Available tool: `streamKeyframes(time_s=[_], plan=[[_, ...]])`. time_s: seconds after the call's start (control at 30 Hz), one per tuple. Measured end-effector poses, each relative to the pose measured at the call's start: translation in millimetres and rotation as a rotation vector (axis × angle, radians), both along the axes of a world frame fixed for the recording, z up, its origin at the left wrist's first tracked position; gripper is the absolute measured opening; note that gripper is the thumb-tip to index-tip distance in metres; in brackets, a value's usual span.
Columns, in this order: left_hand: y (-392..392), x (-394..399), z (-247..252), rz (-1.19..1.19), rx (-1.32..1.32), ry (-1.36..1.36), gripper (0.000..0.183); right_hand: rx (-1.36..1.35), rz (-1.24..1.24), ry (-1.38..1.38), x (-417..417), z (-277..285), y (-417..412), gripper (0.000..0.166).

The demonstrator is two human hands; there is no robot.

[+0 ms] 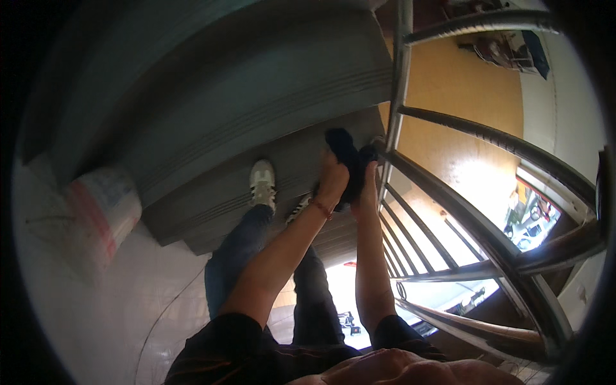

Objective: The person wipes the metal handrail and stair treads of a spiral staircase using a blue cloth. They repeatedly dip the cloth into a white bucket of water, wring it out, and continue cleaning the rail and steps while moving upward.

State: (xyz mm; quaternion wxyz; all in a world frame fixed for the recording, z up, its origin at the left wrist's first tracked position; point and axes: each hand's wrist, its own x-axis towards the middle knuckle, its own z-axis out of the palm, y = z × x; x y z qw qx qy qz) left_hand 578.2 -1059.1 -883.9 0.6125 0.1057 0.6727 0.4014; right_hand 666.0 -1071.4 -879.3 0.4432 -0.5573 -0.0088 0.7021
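Note:
My left hand (333,179), with a reddish beaded bracelet at its wrist, grips a black cloth-like bundle (355,175). On the bundle's other side, my right hand (368,185) holds it too, with the fingers mostly hidden behind the dark material. Deep shade hides the bundle's exact shape. Both hands are beside a metal railing post (397,101), close to where a slanting bar joins it. Whether the bundle touches the post cannot be told.
Grey stair treads (269,96) with grooved edges rise ahead. A light sneaker (262,183) rests on a step. To the left stands a white sack (108,211) with a red stripe; a thin cable (166,308) runs along the tiled wall. Metal rails (447,192) line the right side.

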Motion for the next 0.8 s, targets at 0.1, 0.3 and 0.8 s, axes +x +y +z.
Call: streamKeyframes(time_s=[0.1, 0.3, 0.8], plan=[[2.1, -65.9, 47.8, -0.012, 0.238, 0.288, 0.038, 0.251, 0.526, -0.459, -55.2, 44.8, 30.2, 0.059], [-38.1, -178.2, 101.5, 0.375, 0.282, 0.58, 0.039, 0.695, 0.794, -1.21, -101.8, -10.6, 154.9, 0.08], [-2.3, -218.3, 69.1, 0.272, 0.397, 0.995, 0.029, 1.803, 1.377, -0.694, -369.8, -130.4, 9.3, 0.045]])
